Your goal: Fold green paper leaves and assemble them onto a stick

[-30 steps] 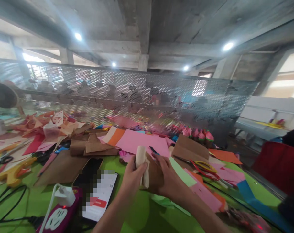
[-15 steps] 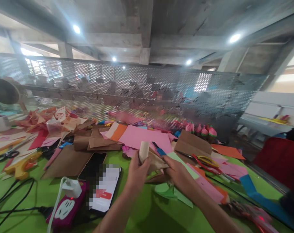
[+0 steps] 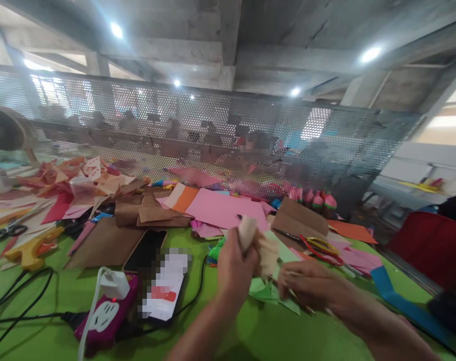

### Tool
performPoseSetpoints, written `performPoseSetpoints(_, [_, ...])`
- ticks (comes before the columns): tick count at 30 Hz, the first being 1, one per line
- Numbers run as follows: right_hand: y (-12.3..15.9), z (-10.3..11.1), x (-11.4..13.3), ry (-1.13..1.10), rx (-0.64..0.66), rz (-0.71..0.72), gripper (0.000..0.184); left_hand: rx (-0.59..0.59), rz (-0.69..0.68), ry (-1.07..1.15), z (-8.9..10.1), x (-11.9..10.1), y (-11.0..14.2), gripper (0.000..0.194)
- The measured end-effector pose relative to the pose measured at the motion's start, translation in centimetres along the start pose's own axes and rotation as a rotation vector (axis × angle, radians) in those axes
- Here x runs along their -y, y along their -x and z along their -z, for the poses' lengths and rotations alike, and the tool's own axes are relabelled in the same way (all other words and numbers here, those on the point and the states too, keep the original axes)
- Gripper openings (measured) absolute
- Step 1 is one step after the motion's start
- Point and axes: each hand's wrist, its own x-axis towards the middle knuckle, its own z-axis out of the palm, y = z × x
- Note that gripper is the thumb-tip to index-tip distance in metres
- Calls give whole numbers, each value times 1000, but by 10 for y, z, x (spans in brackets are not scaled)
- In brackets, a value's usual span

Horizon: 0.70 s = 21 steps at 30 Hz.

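My left hand [image 3: 233, 268] is closed around a beige paper roll [image 3: 256, 243], held upright above the green table [image 3: 54, 331]. My right hand [image 3: 306, 288] is just to its right, lower, fingers curled and blurred by motion; a thin stick-like thing seems to lie in them, too smeared to name. Green paper scraps [image 3: 273, 296] lie under both hands. Pink sheets [image 3: 220, 208] and brown paper [image 3: 295, 220] lie just beyond.
A phone [image 3: 158, 273] and a purple power strip with a white plug [image 3: 107, 306] lie to the left, cables trailing. Scissors [image 3: 7, 230], a yellow glue gun [image 3: 28, 250], red-yellow scissors [image 3: 320, 248] and paper litter the table. A perforated metal screen [image 3: 212, 140] stands behind.
My right hand let go of the brown paper piece and dropped lower right. My left hand shifted right with the roll, which now looks crumpled. The camera panned slightly.
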Motion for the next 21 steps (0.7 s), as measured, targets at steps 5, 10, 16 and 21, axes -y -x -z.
performPoseSetpoints(5, [39,20,9,-120,-265,-4,28,-30,89,140,7,8,-18,19])
performPoseSetpoints(10, [-14,7,4,65,-590,198,47,198,145,356,-17,0,2,42])
performPoseSetpoints(16, [-63,-24,-32,-461,-328,3,36,291,227,551,-15,13,12,39])
performPoseSetpoints(21, [-62,-25,-38,-598,-426,34,28,242,519,613,-7,18,10,41])
